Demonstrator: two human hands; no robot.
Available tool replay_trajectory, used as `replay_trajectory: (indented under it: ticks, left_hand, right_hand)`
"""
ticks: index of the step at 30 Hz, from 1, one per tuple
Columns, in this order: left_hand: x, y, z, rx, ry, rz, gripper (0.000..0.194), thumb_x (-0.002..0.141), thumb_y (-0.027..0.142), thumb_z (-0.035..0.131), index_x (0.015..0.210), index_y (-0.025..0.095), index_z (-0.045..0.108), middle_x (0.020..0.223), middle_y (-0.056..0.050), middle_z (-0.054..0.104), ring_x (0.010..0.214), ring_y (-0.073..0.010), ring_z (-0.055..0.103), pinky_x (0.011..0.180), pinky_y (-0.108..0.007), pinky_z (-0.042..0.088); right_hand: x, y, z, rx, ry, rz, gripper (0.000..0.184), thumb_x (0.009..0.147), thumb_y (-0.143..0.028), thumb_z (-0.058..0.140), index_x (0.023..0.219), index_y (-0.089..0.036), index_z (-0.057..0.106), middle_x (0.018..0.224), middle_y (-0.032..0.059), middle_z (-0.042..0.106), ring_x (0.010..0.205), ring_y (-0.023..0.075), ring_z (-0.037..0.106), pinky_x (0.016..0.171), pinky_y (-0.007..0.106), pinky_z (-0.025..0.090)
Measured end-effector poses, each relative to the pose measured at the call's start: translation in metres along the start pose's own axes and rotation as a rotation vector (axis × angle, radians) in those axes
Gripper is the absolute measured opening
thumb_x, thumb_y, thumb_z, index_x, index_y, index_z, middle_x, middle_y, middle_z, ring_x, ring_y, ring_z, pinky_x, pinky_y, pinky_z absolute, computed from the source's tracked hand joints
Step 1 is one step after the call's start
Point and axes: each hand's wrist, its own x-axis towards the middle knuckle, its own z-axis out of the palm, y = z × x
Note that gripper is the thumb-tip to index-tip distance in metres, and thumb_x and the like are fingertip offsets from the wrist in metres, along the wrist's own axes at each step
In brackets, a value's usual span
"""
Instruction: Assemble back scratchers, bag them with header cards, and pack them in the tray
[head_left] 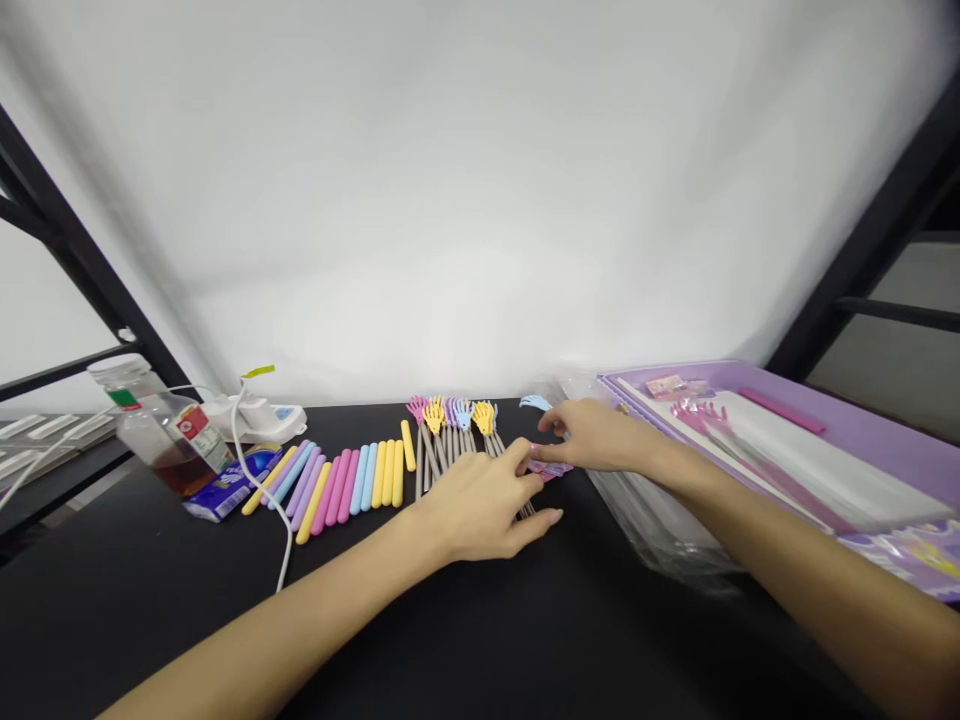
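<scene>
My left hand lies over the lower ends of a row of grey sticks with small coloured hand-shaped tips, fingers curled down on them. My right hand reaches in from the right, and its fingers pinch a small pink and purple piece that the left thumb also touches. A blue hand-shaped tip shows just behind the right hand. A row of pastel tubes in yellow, purple, pink and blue lies to the left on the black table.
A purple tray with white sheets, pink sticks and small packets stands at the right, with clear plastic bags beside it. At the left are a bottle of brown liquid, a blue packet, a white device and a white cable.
</scene>
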Motion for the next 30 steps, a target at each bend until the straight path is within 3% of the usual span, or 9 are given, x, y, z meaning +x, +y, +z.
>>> replay_trajectory:
  ticks: [5, 13, 19, 25, 28, 30]
  left_hand:
    - [-0.010, 0.000, 0.004, 0.018, 0.005, -0.026, 0.043, 0.100, 0.047, 0.037, 0.097, 0.018, 0.069, 0.109, -0.006, 0.058, 0.064, -0.0139, 0.061, 0.053, -0.030, 0.046]
    - [-0.018, -0.002, 0.009, 0.011, 0.035, -0.038, 0.041, 0.101, 0.047, 0.036, 0.099, 0.019, 0.067, 0.105, -0.004, 0.058, 0.061, -0.0133, 0.058, 0.048, -0.029, 0.038]
    - [-0.017, -0.001, 0.010, 0.015, 0.046, -0.036, 0.041, 0.101, 0.047, 0.036, 0.097, 0.020, 0.066, 0.103, -0.002, 0.057, 0.061, -0.0137, 0.056, 0.047, -0.030, 0.036]
    - [-0.017, 0.000, 0.007, 0.004, 0.036, -0.056, 0.043, 0.101, 0.048, 0.035, 0.098, 0.019, 0.066, 0.105, -0.004, 0.058, 0.060, -0.0129, 0.055, 0.047, -0.029, 0.033]
    - [-0.018, 0.000, 0.006, 0.008, 0.033, -0.053, 0.043, 0.102, 0.048, 0.034, 0.099, 0.019, 0.066, 0.106, -0.004, 0.058, 0.061, -0.0132, 0.056, 0.049, -0.029, 0.035]
    - [-0.018, 0.000, 0.006, 0.012, 0.031, -0.053, 0.043, 0.102, 0.048, 0.034, 0.100, 0.019, 0.066, 0.106, -0.004, 0.058, 0.061, -0.0134, 0.057, 0.049, -0.029, 0.036]
  right_hand:
    - [0.020, -0.001, 0.010, -0.090, -0.072, -0.019, 0.053, 0.069, -0.062, 0.071, 0.092, -0.014, 0.073, 0.079, 0.0099, 0.071, 0.076, 0.0272, 0.066, 0.062, 0.032, 0.043]
    - [0.022, -0.009, -0.003, -0.180, -0.187, -0.073, 0.024, 0.069, -0.039, 0.070, 0.076, -0.016, 0.075, 0.066, 0.0047, 0.066, 0.067, 0.0213, 0.061, 0.055, 0.029, 0.035]
    - [0.024, 0.003, -0.011, -0.160, -0.236, -0.118, 0.036, 0.069, -0.034, 0.068, 0.098, -0.015, 0.079, 0.087, 0.0066, 0.075, 0.083, 0.0236, 0.067, 0.068, 0.029, 0.043]
    - [0.019, 0.004, -0.019, -0.187, -0.320, -0.145, 0.073, 0.062, -0.034, 0.076, 0.130, -0.009, 0.066, 0.124, 0.0138, 0.070, 0.111, 0.0301, 0.065, 0.088, 0.031, 0.047]
    - [0.019, 0.000, -0.019, -0.204, -0.355, -0.160, 0.084, 0.056, -0.033, 0.080, 0.134, -0.007, 0.062, 0.126, 0.0154, 0.068, 0.111, 0.0315, 0.064, 0.088, 0.032, 0.048]
    - [0.021, -0.001, -0.018, -0.209, -0.361, -0.179, 0.080, 0.056, -0.032, 0.080, 0.131, -0.008, 0.064, 0.122, 0.0146, 0.069, 0.108, 0.0305, 0.065, 0.085, 0.031, 0.048]
